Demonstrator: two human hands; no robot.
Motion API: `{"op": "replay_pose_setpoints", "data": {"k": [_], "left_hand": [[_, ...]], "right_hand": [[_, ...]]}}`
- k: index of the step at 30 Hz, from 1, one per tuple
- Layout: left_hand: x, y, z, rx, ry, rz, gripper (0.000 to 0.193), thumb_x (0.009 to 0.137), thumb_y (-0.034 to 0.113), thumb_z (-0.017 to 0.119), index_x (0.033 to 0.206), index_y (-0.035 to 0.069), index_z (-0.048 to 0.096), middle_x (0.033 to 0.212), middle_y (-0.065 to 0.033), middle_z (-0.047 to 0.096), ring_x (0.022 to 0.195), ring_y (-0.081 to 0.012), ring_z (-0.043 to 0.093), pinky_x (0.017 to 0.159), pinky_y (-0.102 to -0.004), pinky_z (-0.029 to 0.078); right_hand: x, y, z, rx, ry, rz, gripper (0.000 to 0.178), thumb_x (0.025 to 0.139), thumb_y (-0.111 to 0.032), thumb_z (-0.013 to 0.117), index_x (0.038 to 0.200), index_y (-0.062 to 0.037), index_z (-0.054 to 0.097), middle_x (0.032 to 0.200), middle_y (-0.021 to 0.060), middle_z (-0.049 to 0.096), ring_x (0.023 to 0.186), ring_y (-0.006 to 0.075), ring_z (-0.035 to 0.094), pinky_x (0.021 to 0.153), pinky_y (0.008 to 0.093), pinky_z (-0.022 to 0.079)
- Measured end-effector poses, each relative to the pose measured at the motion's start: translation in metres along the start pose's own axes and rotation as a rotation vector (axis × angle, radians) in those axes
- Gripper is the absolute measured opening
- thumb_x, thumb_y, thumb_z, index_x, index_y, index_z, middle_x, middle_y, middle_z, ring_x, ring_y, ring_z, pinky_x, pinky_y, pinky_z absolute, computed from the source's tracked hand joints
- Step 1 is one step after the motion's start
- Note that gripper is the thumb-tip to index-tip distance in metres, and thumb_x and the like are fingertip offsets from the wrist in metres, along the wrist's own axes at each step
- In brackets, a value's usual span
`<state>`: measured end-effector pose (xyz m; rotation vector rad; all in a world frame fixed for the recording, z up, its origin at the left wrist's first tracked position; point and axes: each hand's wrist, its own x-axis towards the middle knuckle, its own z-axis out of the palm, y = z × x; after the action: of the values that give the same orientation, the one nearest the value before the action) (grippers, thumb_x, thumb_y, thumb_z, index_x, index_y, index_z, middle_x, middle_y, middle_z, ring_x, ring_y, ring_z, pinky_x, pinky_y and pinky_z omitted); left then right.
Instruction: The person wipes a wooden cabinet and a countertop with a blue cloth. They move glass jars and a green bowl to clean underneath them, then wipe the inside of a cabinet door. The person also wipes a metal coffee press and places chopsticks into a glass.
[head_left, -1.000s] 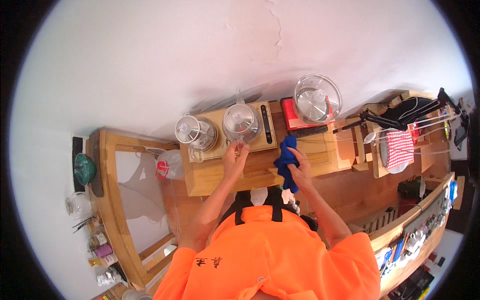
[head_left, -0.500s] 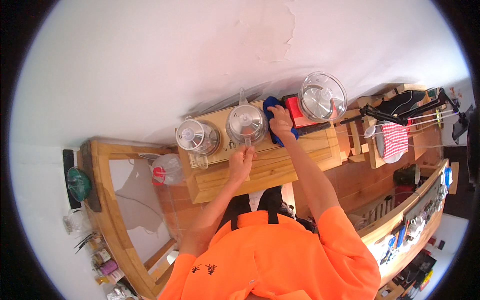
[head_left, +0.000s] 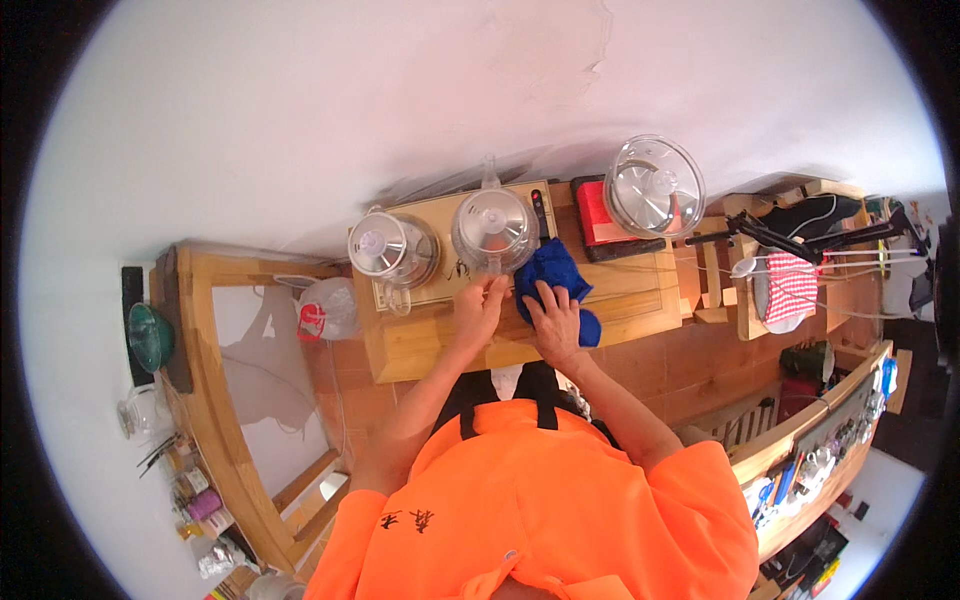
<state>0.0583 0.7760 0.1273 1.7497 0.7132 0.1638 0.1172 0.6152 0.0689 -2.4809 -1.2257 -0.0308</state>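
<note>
A glass teapot (head_left: 495, 230) with a metal lid stands on a pale tray, its spout toward the wall. My left hand (head_left: 479, 312) is closed at its handle, which points toward me. Beside the teapot, my right hand (head_left: 557, 326) rests on a bunched blue cloth (head_left: 553, 268), fingers bent into it. That cloth lies over the right edge of the pale tray (head_left: 447, 204) and the wooden table (head_left: 640, 285). A second lidded glass teapot (head_left: 390, 248) stands at the left of the tray, touched by neither hand.
Right of the cloth, a large glass pot (head_left: 655, 187) stands on a red and black base (head_left: 600, 220). The white wall (head_left: 330, 120) is close behind. A plastic bag (head_left: 335, 308) hangs by the table's left end. Farther right are a black jointed arm (head_left: 800, 238) and a red checked cloth (head_left: 790, 287).
My right hand has drawn the blue cloth toward me and slightly left, uncovering the tray's right end with its dark panel. The left hand stays at the teapot's handle.
</note>
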Motion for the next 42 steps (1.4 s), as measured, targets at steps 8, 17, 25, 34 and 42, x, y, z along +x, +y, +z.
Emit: {"op": "replay_pose_setpoints", "data": {"k": [8,17,25,34,42], "left_hand": [[-0.046,-0.03,-0.029,-0.054,0.261,0.161,0.02,0.097,0.017,0.057,0.108,0.002,0.063,0.096,-0.0103,0.065,0.088,-0.0156,0.062,0.077,-0.0289,0.048],[-0.069,-0.063,-0.115,-0.129,0.5,0.113,0.025,0.095,0.017,0.059,0.116,0.003,0.058,0.103,-0.008,0.063,0.095,-0.0149,0.059,0.082,-0.0269,0.047],[-0.043,-0.064,-0.117,-0.198,0.324,0.079,0.029,0.093,0.019,0.062,0.117,0.004,0.058,0.106,-0.0067,0.061,0.093,-0.0133,0.058,0.076,-0.0277,0.047],[-0.089,-0.136,-0.122,-0.388,0.134,-0.164,0.035,0.095,0.027,0.061,0.121,0.004,0.058,0.107,-0.0028,0.061,0.093,-0.0127,0.058,0.081,-0.0262,0.046],[-0.109,-0.128,-0.168,-1.173,0.024,-0.42,0.041,0.091,0.025,0.063,0.127,0.007,0.056,0.109,-0.0065,0.064,0.098,-0.0191,0.063,0.084,-0.0345,0.052]], "right_hand": [[-0.005,-0.058,0.04,0.146,-0.169,-0.071,0.062,0.064,-0.019,0.078,0.122,-0.014,0.058,0.131,0.0124,0.046,0.109,0.0339,0.046,0.082,0.0466,0.043],[0.023,-0.12,0.089,0.547,-0.333,-0.198,0.053,0.067,-0.002,0.065,0.119,-0.0115,0.064,0.124,0.0157,0.056,0.111,0.0345,0.053,0.092,0.0425,0.046],[0.006,-0.099,0.02,1.087,-0.582,0.513,0.055,0.069,0.002,0.059,0.123,-0.0068,0.062,0.115,0.0177,0.062,0.113,0.0298,0.057,0.096,0.0333,0.044],[0.006,-0.121,0.032,0.729,-0.264,0.201,0.053,0.071,0.001,0.063,0.123,-0.0083,0.06,0.125,0.0205,0.058,0.117,0.0391,0.054,0.1,0.0396,0.043],[0.015,-0.196,0.042,1.109,-0.529,0.089,0.076,0.076,-0.008,0.069,0.144,-0.0095,0.037,0.144,0.0226,0.04,0.134,0.0374,0.039,0.107,0.043,0.037]]}}
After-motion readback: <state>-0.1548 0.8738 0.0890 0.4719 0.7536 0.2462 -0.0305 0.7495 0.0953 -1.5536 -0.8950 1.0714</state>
